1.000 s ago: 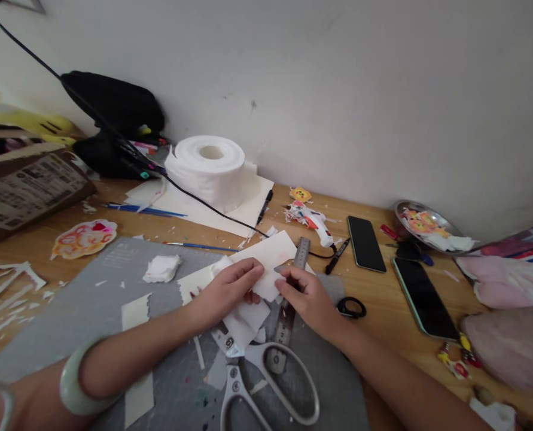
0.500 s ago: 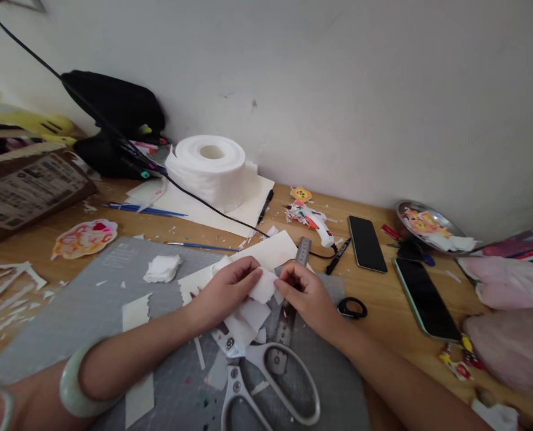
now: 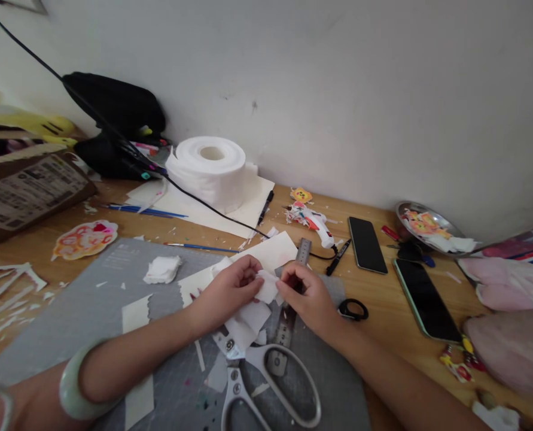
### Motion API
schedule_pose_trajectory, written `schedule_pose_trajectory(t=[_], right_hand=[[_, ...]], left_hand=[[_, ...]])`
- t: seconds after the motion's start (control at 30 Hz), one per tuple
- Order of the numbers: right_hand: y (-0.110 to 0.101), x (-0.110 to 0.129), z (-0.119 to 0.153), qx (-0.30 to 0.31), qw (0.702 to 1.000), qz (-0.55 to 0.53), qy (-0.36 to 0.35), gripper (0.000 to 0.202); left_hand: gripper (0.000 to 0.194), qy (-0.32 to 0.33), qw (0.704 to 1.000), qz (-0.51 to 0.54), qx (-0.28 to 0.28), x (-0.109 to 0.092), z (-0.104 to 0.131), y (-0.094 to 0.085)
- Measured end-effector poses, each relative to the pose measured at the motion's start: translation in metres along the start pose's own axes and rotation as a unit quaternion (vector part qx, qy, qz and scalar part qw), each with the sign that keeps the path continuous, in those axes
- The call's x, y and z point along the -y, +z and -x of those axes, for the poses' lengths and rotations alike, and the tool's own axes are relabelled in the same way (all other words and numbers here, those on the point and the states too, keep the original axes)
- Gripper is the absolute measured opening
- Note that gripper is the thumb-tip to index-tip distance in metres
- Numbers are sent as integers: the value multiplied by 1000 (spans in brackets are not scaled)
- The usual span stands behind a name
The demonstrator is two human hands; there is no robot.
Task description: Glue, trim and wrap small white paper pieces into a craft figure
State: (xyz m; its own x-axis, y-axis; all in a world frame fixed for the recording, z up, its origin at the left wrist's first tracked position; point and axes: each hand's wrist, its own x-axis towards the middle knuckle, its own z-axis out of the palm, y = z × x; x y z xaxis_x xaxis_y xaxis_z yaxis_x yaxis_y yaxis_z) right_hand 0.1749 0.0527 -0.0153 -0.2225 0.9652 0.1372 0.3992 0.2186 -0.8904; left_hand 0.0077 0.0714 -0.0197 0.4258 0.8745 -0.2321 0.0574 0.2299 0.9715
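While the left hand (image 3: pixel 230 292) and right hand (image 3: pixel 308 299), nearly closed, pinch one white piece (image 3: pixel 267 287), two phones (image 3: pixel 367 245) lie nearby.

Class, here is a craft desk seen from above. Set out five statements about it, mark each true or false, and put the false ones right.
1. The left hand and right hand hold a small white piece between them. True.
2. The large scissors lie against the wall, behind the white roll. False: they lie on the grey mat, nearer the camera than the hands.
3. A pale bangle circles the left forearm. True.
4. The white roll stands directly on bare wood. False: it stands on a sheet of paper.
5. Two phones with dark screens lie to the right of the right hand. True.
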Motion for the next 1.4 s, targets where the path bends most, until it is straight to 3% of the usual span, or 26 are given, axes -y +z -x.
schedule_pose_trajectory(t=[0.13,0.23,0.5,0.6,0.73,1.0,1.23,1.3,1.4], right_hand=[[0,4,3,-2,992,71,-101,5],[0,5,5,2,984,107,-139,5],[0,0,4,20,987,120,-103,1],[1,0,5,38,980,152,-120,2],[2,-1,7,41,970,184,-150,1],[0,2,5,54,982,147,-107,2],[-3,5,4,58,984,125,-109,4],[-9,7,1,42,982,137,-124,5],[-25,6,-10,-68,973,175,-134,8]], left_hand=[[19,3,1000,10,-23,0,0,0],[17,17,1000,0,-20,0,0,-1],[16,10,1000,15,13,-3,2,0],[16,20,999,15,21,-2,2,-1],[13,27,999,-10,19,-2,4,-2],[14,37,999,8,10,-4,3,0],[6,43,998,-51,-6,-1,2,-1],[8,38,998,-54,-11,-2,2,-1],[12,37,998,-39,-14,-2,2,0]])
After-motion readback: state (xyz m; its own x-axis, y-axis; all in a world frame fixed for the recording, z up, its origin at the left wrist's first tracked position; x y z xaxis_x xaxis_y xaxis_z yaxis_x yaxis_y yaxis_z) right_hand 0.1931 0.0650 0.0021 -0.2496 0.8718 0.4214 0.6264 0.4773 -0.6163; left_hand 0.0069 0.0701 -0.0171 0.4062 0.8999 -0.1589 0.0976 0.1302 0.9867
